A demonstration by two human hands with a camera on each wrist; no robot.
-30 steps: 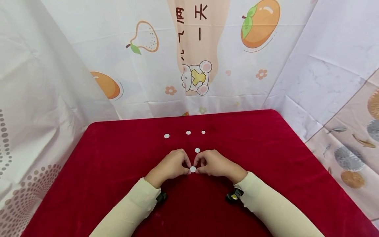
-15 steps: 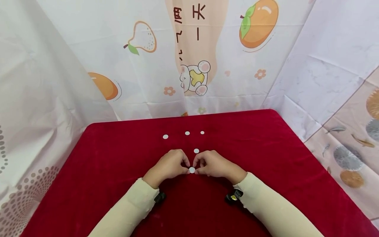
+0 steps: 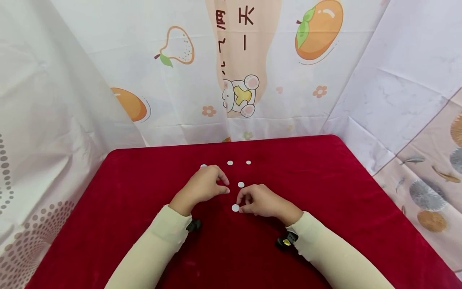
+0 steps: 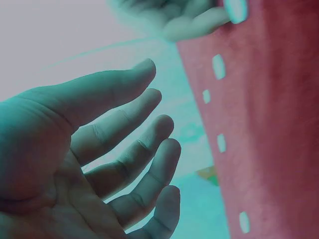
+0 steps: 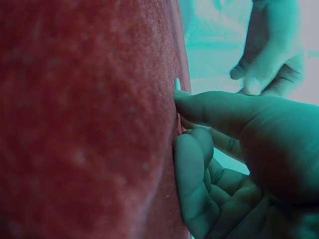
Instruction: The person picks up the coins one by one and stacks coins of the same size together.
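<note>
Over red cloth (image 3: 306, 172), left grip (image 3: 204, 184) parted, right grip (image 3: 262, 201) holding white disc (image 3: 235, 208)

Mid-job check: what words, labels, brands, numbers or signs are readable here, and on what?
"一天": dark brown, turned sideways, on the white fruit-printed cloth curtain.
Partial brown characters left of it, same curtain: cut off, unreadable.
Yellow mark on the black device at the right wrist: too small to read.
Small flat white round discs: no text visible.
</note>
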